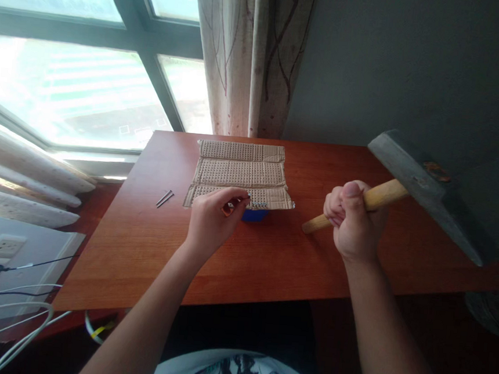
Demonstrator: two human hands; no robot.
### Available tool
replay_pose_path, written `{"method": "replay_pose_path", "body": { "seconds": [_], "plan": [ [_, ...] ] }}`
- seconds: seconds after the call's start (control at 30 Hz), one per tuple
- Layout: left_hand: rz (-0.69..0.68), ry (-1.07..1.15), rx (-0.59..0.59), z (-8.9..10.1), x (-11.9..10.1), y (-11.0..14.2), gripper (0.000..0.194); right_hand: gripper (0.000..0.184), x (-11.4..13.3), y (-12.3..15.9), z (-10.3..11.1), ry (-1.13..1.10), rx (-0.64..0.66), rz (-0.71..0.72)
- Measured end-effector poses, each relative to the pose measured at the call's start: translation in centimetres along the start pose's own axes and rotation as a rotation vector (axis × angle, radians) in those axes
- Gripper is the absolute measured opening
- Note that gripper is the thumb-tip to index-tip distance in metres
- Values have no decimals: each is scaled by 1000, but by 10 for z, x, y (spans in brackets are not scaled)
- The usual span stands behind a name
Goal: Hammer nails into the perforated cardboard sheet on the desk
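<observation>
Blue object [254, 216] partly hidden by cardboard [242, 173]

Window [83, 94] at left overexposed, glaring; wall [400, 66] at right dim; edges stretched

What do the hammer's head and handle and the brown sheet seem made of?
Hammer head: probably steel, from its dull grey, worn surface. Handle: apparently smooth wood, given its yellowish tone. Brown sheet: seemingly matte cardboard, judging by creases and ragged edges.

The bare left arm [139, 317] and bare right arm [388, 327] reach out. The left hand [212, 216] pinches with bent fingers [232, 193]; the right hand [353, 225] makes a fist.
</observation>
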State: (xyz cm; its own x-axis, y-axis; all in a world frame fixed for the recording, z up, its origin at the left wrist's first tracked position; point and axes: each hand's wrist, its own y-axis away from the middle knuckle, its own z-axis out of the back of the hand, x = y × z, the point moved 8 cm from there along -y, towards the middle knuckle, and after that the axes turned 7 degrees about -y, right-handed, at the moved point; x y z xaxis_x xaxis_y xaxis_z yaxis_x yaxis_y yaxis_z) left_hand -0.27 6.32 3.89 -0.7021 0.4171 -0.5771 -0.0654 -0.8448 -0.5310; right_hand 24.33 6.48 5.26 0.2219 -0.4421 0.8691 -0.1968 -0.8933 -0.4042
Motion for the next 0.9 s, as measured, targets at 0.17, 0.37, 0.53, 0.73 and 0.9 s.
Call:
{"method": "replay_pose_path", "body": {
  "seconds": [0.17, 0.37, 0.53, 0.73, 0.9],
  "plan": [
    [-33, -22, -4, -4, 0, 1, 6, 49, 0, 1, -1, 56, -12, 4],
    [-42, -62, 18, -6, 2, 2, 7, 50, 0, -1, -15, 307, 171, -167],
    [-28, -73, 36, -6, 2, 1, 6, 39, -3, 2, -28, 753, 454, -288],
    [-21, -70, 52, -9, 3, 0, 7, 41, 8, -3, -53, 1037, 644, -227],
    [-21, -55, 58, -10, 4, 0, 9, 45, 31, -6, -71, 1073, 646, -190]
  ]
}}
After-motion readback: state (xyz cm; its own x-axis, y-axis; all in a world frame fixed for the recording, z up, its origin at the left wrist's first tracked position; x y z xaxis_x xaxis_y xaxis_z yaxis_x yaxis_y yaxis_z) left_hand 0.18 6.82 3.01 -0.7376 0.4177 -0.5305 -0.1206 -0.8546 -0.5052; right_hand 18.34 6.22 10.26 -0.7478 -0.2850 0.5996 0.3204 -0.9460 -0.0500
